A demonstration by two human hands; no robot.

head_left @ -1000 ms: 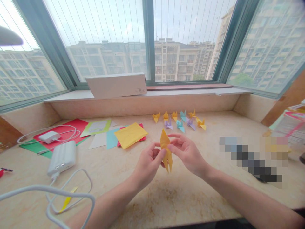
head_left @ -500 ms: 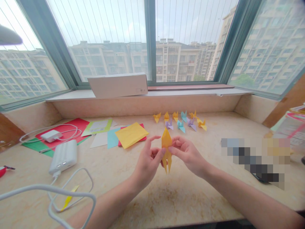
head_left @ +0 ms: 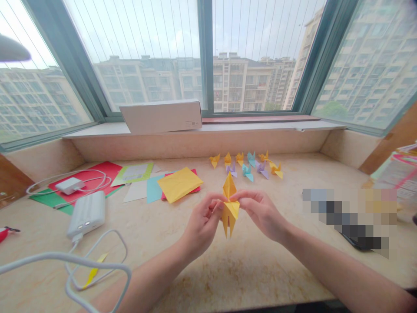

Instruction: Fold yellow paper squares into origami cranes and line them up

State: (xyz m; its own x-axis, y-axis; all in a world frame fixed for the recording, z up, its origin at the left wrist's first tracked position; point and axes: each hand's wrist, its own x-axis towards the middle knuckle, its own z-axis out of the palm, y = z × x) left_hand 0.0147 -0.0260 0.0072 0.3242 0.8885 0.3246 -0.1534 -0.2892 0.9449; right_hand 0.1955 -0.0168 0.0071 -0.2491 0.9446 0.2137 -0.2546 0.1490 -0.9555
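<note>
Yellow paper piece [head_left: 230, 211], part-folded, sits between both hands, up off the worktop [head_left: 208, 278], front and centre. Left hand [head_left: 203, 219] pinches its left edge with thumb and forefinger; right hand [head_left: 263, 213] pinches the right side, near the flap that lies across the middle. One broad point aims away from the person, two narrow points aim back. Main risk, as judged: flap creases off-centre, since no hard surface backs the paper and the two pinches could pull unevenly. Thin paper likely tears or wrinkles at the middle if the hands tug apart too hard. Narrow points look easy to bend, being unsupported; a stray finger or a dip onto the worktop could do it. If one pinch slips, the flap may spring open and lose its line. Fingers cover part of the middle, so layer alignment there can't be told. Small paper birds [head_left: 248, 173] stand just beyond the far tip; a forward reach could topple some. White cable [head_left: 65, 257] loops near the left forearm [head_left: 156, 278]; a sleeve-less arm sweeping left might snag it and drag the power bank [head_left: 87, 213].
</note>
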